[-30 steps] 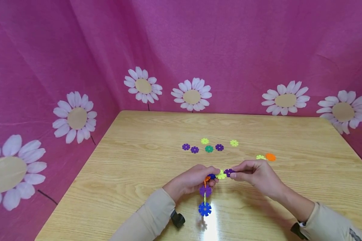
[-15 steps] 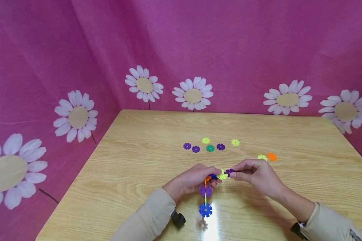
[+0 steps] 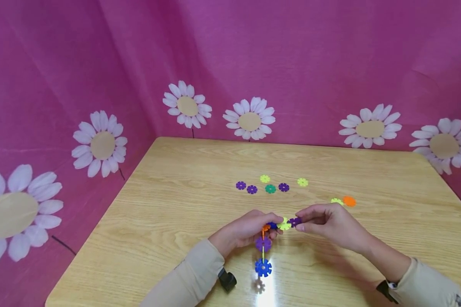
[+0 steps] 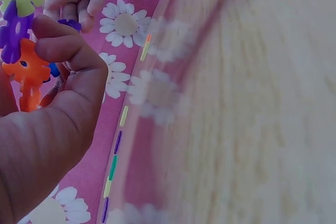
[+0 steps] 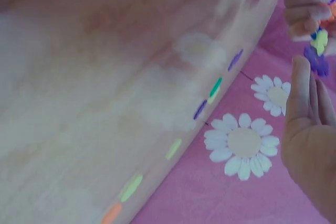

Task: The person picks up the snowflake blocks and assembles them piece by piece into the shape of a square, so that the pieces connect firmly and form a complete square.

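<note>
My left hand [image 3: 246,229] grips a chain of slotted plastic discs just above the table. From it hang an orange disc [image 4: 23,66], a light purple disc [image 3: 263,244], a yellow one seen edge-on and, lowest, a blue disc [image 3: 263,267]. A yellow-green disc [image 3: 284,224] sticks out to the right of my left thumb. Between thumb and fingers, my right hand [image 3: 336,226] pinches a dark purple disc [image 5: 316,62] against the yellow-green one's edge. Whether their slots interlock is hard to tell. My left fingers partly hide another blue disc [image 3: 272,225].
Loose discs lie flat beyond my hands, among them a green disc [image 3: 270,189], several purple and yellow ones, and an orange disc [image 3: 349,201] at the right. Behind the wooden table [image 3: 169,192] hangs a pink cloth [image 3: 292,55] with daisies.
The head view has shifted slightly. Both hands keep their hold on the discs, and my right forearm has moved a little to the right and down.
</note>
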Action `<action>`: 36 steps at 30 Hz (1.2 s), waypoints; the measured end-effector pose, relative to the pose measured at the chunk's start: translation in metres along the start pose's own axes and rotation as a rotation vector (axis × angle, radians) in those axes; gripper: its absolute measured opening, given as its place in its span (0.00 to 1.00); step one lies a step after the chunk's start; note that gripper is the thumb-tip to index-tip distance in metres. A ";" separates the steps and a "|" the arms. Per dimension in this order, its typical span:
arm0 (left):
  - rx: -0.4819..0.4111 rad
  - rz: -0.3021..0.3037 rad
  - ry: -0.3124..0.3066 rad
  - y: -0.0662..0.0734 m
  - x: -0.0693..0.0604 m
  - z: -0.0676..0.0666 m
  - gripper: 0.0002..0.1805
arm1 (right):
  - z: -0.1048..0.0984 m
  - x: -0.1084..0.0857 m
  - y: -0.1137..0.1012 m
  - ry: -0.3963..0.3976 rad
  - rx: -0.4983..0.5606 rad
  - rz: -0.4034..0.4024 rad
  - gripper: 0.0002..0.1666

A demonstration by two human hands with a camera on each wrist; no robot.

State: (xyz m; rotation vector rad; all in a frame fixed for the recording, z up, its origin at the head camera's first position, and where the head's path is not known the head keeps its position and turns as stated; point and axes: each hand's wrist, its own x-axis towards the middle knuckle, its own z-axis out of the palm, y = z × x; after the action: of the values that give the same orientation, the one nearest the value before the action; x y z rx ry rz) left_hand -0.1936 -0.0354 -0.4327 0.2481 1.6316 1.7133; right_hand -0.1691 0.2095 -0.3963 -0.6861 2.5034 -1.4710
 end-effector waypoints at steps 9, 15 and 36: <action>0.013 -0.024 0.013 0.001 -0.002 0.002 0.19 | -0.019 0.010 0.011 0.006 -0.194 0.062 0.18; 0.005 -0.028 -0.003 0.000 -0.001 0.002 0.20 | -0.030 0.017 0.025 0.018 -0.388 0.143 0.19; -0.005 -0.029 -0.009 -0.004 0.002 0.000 0.17 | -0.079 0.015 0.075 0.007 -0.629 0.277 0.27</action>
State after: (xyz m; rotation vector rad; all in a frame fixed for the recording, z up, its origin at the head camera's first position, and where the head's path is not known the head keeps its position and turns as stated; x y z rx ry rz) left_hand -0.1928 -0.0345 -0.4373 0.2282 1.6163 1.6923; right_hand -0.2339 0.2955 -0.4190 -0.3764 2.9247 -0.5878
